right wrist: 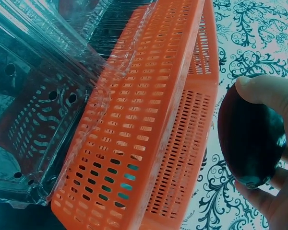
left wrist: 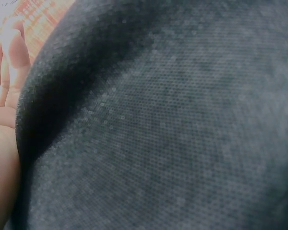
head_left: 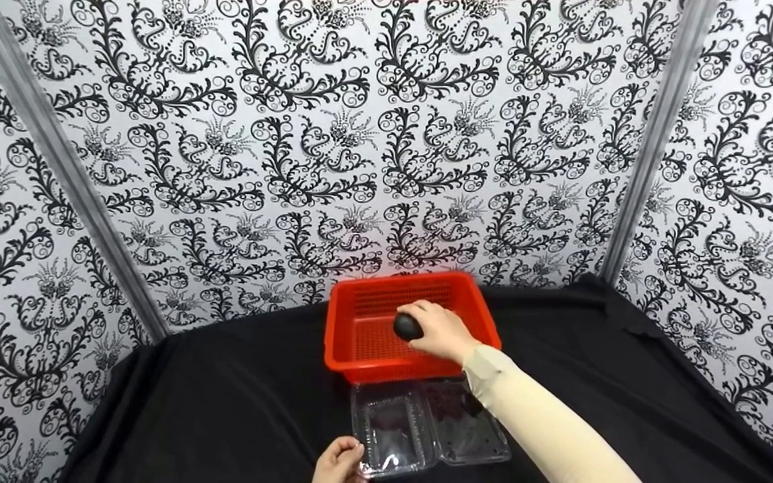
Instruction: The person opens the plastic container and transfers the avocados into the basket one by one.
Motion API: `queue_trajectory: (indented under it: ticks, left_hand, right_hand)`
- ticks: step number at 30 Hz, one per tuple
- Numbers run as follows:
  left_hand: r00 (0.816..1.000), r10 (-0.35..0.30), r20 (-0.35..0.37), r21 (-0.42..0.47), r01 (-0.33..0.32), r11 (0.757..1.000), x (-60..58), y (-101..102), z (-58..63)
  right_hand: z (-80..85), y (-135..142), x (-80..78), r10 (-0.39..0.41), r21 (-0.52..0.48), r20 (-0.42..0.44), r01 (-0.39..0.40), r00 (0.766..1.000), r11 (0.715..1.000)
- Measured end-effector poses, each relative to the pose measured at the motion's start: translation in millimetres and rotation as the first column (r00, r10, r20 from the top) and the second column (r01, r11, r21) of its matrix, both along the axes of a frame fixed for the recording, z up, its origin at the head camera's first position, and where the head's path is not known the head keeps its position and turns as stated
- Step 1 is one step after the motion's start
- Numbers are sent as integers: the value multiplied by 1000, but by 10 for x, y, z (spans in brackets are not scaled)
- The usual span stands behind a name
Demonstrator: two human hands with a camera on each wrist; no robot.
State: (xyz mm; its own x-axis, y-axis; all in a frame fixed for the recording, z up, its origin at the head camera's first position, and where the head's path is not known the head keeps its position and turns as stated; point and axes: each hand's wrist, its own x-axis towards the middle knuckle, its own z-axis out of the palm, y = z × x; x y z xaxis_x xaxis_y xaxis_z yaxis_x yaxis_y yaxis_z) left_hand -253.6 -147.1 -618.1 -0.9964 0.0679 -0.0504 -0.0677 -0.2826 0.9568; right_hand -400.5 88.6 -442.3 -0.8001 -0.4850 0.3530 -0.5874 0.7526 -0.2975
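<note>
My right hand holds a dark, smooth, oval avocado above the red plastic basket. In the right wrist view, the thumb lies on one side of the avocado and fingers show on the other. A clear plastic clamshell container lies opened flat in front of the basket. My left hand pinches its near left edge between thumb and fingers. Dark cloth fills most of the left wrist view, with the left fingers partly visible at the side.
Black cloth covers the table and lies in folds. Patterned black-and-white panels stand behind and at both sides, with grey strips along their joins. The basket has slotted walls and stands close to the back panel.
</note>
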Motion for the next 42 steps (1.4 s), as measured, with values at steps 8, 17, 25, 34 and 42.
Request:
queue_trajectory:
  ticks: [8, 17, 25, 34, 42]
  left_hand:
    - [1000, -8, -13, 29, 9, 1000, -7, 1, -18]
    - [1000, -10, -15, 23, 11, 1000, -6, -3, 4]
    - [1000, -23, -11, 31, 24, 999, 3, -7, 10]
    - [999, -6, -32, 10, 6, 1000, -13, -7, -7]
    - [999, 17, -34, 34, -15, 999, -10, 8, -22]
  right_hand:
    - [-47, 7, -5, 10, 5, -17, -10, 1000, 1000]
    - [-90, 20, -47, 13, -4, -16, -13, 1000, 1000]
    - [-131, 34, -65, -4, -29, 17, 4, 1000, 1000]
    - [-136, 53, -67, -29, -51, 50, 32, 998, 998]
    - [-196, 70, -84, -53, -63, 74, 57, 996, 996]
